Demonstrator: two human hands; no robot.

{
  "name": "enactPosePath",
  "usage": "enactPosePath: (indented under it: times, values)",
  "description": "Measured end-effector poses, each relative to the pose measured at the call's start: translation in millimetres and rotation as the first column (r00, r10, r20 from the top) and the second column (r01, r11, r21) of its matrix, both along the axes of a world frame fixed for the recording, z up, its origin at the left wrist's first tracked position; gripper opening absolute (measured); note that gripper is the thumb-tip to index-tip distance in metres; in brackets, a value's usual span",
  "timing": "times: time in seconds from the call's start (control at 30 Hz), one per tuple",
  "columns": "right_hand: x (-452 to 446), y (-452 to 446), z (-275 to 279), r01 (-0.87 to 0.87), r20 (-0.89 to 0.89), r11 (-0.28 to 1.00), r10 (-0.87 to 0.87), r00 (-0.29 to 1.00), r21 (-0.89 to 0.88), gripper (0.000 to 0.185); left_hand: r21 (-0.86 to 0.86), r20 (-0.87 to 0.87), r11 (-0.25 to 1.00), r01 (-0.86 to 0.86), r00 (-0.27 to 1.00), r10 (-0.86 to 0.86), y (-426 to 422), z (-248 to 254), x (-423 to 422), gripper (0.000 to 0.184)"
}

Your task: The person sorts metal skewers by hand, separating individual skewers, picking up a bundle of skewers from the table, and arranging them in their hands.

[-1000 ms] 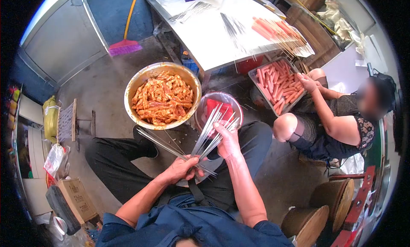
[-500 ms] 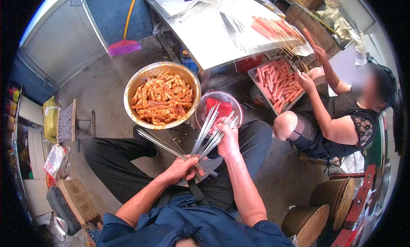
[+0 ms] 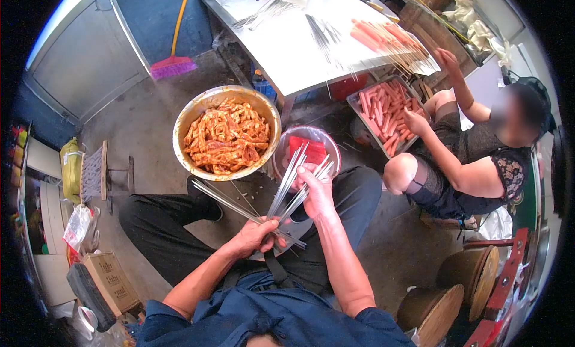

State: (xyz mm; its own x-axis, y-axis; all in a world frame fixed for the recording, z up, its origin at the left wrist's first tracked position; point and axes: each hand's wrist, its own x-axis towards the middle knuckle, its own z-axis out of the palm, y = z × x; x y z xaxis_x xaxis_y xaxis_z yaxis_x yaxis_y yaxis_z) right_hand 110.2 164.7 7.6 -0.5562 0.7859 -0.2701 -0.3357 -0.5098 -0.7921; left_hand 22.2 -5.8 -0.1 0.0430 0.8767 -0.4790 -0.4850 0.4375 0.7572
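Above my lap, my left hand [image 3: 257, 237] is closed around the lower ends of several thin metal skewers [image 3: 283, 194], which fan out in separate bunches. My right hand [image 3: 315, 194] grips the upper part of the right-hand bunch. Just beyond my right hand stands a round tub [image 3: 281, 160] with a red item [image 3: 308, 148] in it. To its left, a large metal bowl [image 3: 179, 144] holds marinated meat strips [image 3: 226, 137].
A white table [image 3: 281, 44] bears more skewers and skewered sausages [image 3: 386, 38]. At the right a seated co-worker [image 3: 479, 161] is beside a tray of sausages [image 3: 386, 114]. A broom [image 3: 173, 65], a cardboard box [image 3: 112, 281] and round wooden-topped stools [image 3: 440, 314] stand around.
The co-worker's raised hand no longer shows the sausage it held up toward the table. My right hand has shifted slightly on the skewers; my left hand stays in place.
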Motion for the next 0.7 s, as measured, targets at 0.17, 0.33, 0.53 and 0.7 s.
enactPosePath:
  times: [0.17, 0.33, 0.53, 0.7]
  values:
    - [0.9, 1.7, -3.7, 0.004, -0.009, 1.0, -0.004, 1.0, -0.003, 0.014, 0.004, -0.017, 1.0, 0.005, 1.0, -0.005, -0.8, -1.9, 0.4, 0.043]
    - [-0.3, 0.2, -0.5, 0.02, -0.006, 1.0, -0.02, 1.0, -0.02, 0.013, 0.017, -0.006, 1.0, 0.007, 1.0, -0.007, -0.5, -4.0, -0.1, 0.044]
    - [-0.2, -0.5, 0.5, 0.029, -0.019, 0.999, -0.029, 0.999, -0.023, 0.015, 0.01, 0.011, 1.0, 0.008, 1.0, -0.008, -0.8, -2.9, -0.6, 0.043]
    - [0.0, 0.3, -0.7, 0.037, -0.011, 0.999, -0.037, 0.999, -0.02, 0.015, -0.001, 0.012, 1.0, 0.004, 1.0, -0.004, -0.5, -0.9, 0.0, 0.043]
